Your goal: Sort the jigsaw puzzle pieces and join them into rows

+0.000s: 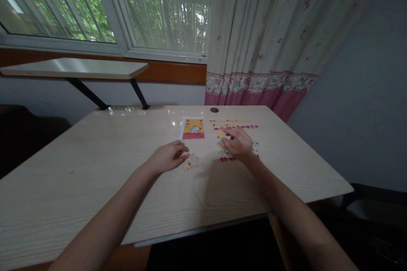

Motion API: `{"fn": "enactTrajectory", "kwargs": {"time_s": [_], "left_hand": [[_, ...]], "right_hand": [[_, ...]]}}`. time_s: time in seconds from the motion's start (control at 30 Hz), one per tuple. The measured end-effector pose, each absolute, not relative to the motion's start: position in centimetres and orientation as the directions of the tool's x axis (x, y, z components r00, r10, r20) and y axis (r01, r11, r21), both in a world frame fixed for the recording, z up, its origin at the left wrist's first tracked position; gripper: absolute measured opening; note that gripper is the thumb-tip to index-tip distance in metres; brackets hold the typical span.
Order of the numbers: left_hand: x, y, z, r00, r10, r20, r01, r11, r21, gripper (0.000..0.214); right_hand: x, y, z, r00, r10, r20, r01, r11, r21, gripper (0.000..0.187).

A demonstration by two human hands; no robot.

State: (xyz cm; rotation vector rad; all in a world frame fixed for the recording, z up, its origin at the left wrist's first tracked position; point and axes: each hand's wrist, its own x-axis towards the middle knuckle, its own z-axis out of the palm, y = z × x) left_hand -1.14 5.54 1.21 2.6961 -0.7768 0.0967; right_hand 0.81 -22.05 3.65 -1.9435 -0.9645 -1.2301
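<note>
Wooden counter (pixel 95 169) is carrying everything I am watching. Just beyond the fingers of both hands, a yellow reference card (pixel 193 128) is lying flat. My right hand (pixel 239 144) is resting over the loose spread of puzzle pieces (pixel 237 126), fingers curled; I cannot tell if they are pinching one. My left hand (pixel 168 156) is lying palm down, fingers loosely together, tips touching a small joined cluster (pixel 190 163).

free: near table (pixel 79 178) | blocked: loose pieces (pixel 190 163), reference card (pixel 193 128)
</note>
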Motion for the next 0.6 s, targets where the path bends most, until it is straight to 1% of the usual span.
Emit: {"fn": "enactTrajectory", "kwargs": {"time_s": [0.17, 0.3, 0.4, 0.47, 0.5, 0.6], "left_hand": [[-1.3, 5.2, 1.3, 0.848, -0.506, 0.156, -0.529, -0.791, 0.307, 0.027], [-1.4, 5.0, 1.4, 0.857, -0.491, 0.154, -0.514, -0.8, 0.311, 0.025], [-1.4, 4.9, 1.4, 0.853, -0.497, 0.159, -0.521, -0.795, 0.311, 0.026], [-1.3, 4.9, 1.3, 0.848, -0.504, 0.165, -0.53, -0.787, 0.315, 0.027], [-1.3, 4.9, 1.2, 0.847, -0.505, 0.165, -0.531, -0.786, 0.316, 0.027], [-1.3, 4.9, 1.1, 0.856, -0.489, 0.168, -0.517, -0.795, 0.318, 0.025]], "right_hand": [[1.2, -23.2, 3.9, 0.337, 0.257, 0.905, 0.83, -0.536, -0.157, 0.022], [1.6, -26.4, 4.2, 0.438, 0.33, 0.836, 0.796, -0.574, -0.191, 0.021], [1.9, -30.0, 4.1, 0.556, 0.37, 0.744, 0.74, -0.627, -0.242, 0.024], [2.1, -32.7, 3.7, 0.661, 0.375, 0.65, 0.678, -0.671, -0.302, 0.026], [2.2, -34.0, 3.5, 0.718, 0.369, 0.59, 0.634, -0.696, -0.337, 0.027], [2.2, -37.4, 2.3, 0.852, 0.276, 0.446, 0.474, -0.769, -0.429, 0.032]]}}
